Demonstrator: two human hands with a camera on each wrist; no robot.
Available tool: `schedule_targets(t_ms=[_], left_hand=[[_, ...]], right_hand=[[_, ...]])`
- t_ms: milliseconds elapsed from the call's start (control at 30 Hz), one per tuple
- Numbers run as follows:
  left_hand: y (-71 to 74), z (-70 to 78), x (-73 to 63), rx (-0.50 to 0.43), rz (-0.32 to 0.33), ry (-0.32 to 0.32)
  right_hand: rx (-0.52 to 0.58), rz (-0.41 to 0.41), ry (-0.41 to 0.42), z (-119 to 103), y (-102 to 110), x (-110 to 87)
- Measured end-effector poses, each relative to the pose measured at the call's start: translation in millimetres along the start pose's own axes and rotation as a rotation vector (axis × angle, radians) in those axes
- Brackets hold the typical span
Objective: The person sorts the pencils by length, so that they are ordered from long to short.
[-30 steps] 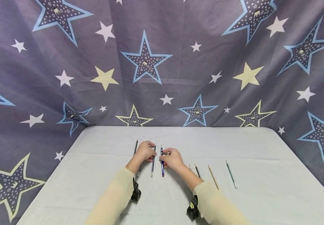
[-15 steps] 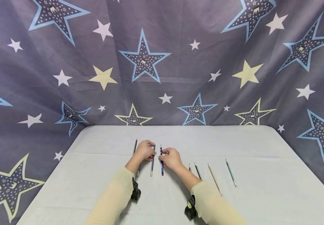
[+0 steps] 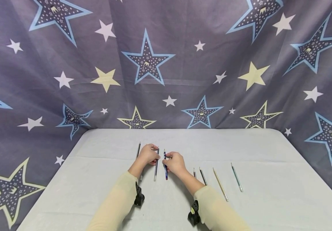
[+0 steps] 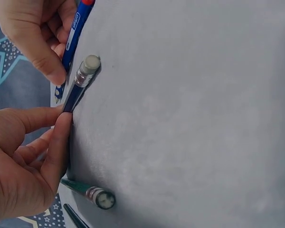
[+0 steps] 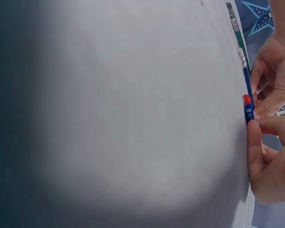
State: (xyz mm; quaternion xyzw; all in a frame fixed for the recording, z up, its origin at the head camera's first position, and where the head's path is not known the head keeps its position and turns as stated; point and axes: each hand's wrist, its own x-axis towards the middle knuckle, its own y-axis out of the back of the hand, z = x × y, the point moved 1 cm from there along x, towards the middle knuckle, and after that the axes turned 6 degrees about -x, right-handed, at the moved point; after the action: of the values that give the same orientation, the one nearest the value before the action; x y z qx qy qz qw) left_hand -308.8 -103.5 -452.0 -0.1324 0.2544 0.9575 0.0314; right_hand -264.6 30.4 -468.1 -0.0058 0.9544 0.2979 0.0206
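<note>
Now, scene: a person sits at a table [image 3: 96, 199] with a pale grey cloth, and both hands are near its middle, close together.
Left hand: the left hand [image 3: 148, 154] pinches a dark pencil [image 3: 156, 164] between thumb and forefinger; the other fingers are curled in.
Dark pencil: it lies flat on the cloth, pointing away from the person; the left wrist view shows a metal band and a grey eraser [image 4: 90, 63] on its end.
Right hand: the right hand [image 3: 175, 162] pinches a blue pencil [image 3: 165, 165] with narrow fingers, thumb against forefinger.
Blue pencil: it lies on the cloth just beside the dark pencil, almost parallel to it, the 2 a little apart; its end cap [image 5: 246, 99] is red in the right wrist view.
Between the hands: the 2 held pencils lie side by side, the thumbs of both hands near each other.
Left side: 1 more black pencil [image 3: 138, 150] lies just beside the left hand, partly hidden under it.
Right side: 4 more pencils lie in a row beside the right forearm, a short piece of 1 [image 3: 194, 173], a dark one [image 3: 203, 176], a tan one [image 3: 220, 184] and a green one [image 3: 236, 177].
Sleeves: both arms wear pale yellow sleeves [image 3: 117, 205], with a black camera mount [image 3: 138, 196] at each wrist.
Background: a grey curtain with stars [image 3: 148, 57] hangs behind the table.
</note>
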Motion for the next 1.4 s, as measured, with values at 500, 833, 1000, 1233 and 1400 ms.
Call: schedule_targets(t_ms=[500,833,1000,1233,1400], left_hand=[[-1.6,2.5,-2.7,0.047,0.004,-0.017],[-0.3,7.0,-9.2,0.095,0.032,-0.071],[4.2,14.7,-13.6,0.159,0.053,-0.081],[2.7,22.8,-21.8,0.107,0.031,-0.155],[-2.0,27.0,-29.2,0.035,-0.012,-0.165]], right_hand=[[-0.023,-0.002,0.023,-1,0,0.7],[-0.056,-0.06,-0.008,-6,11,-1.5],[-0.171,-0.049,0.019,-9,21,-3.6],[-0.24,-0.053,0.047,-10,38,-6.0],[-0.307,-0.035,0.061,-11,51,-8.2]])
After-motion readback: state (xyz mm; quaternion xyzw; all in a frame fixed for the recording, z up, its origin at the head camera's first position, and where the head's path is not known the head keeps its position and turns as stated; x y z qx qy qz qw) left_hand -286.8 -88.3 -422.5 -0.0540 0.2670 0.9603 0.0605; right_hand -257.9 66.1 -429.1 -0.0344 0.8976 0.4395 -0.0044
